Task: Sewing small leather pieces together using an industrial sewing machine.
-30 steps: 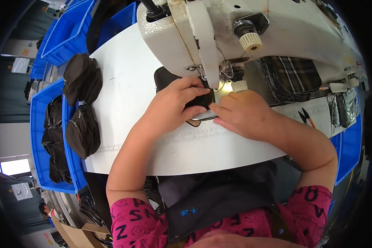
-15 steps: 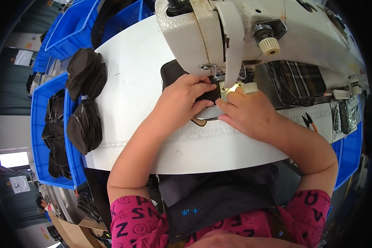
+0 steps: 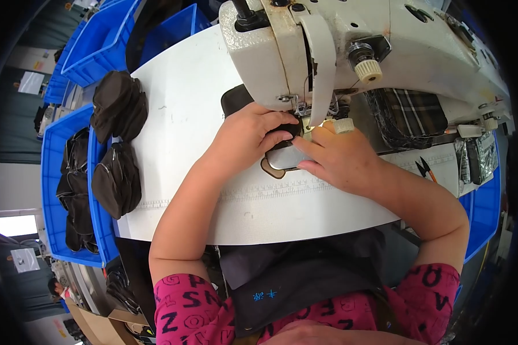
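Note:
A white sewing machine [image 3: 270,54] stands over a piece of black fabric [image 3: 236,99] at its needle area, lit by a small lamp. My left hand [image 3: 247,138] grips the fabric with curled fingers, thumb pressed on its lower edge left of the needle. My right hand [image 3: 342,155] is bent at the fabric's right edge, index fingertip pressing it beside the left thumb; some fingers are hidden behind a cream knob. A shiny metal plate [image 3: 285,157] shows below the fingertips, with a tan-edged piece [image 3: 273,171] protruding under it.
Black pouches [image 3: 121,109] lie at the white table's [image 3: 184,75] left, by blue bins [image 3: 54,155] holding more. Right are stacked plaid pieces [image 3: 414,112], scissors [image 3: 429,169], clear packets [image 3: 480,155] and another blue bin [image 3: 483,213]. A person [image 3: 57,290] sits in the far left background.
The black fabric and both hands have shifted slightly away from me, and more of the metal plate shows below them. The whole view has also moved slightly.

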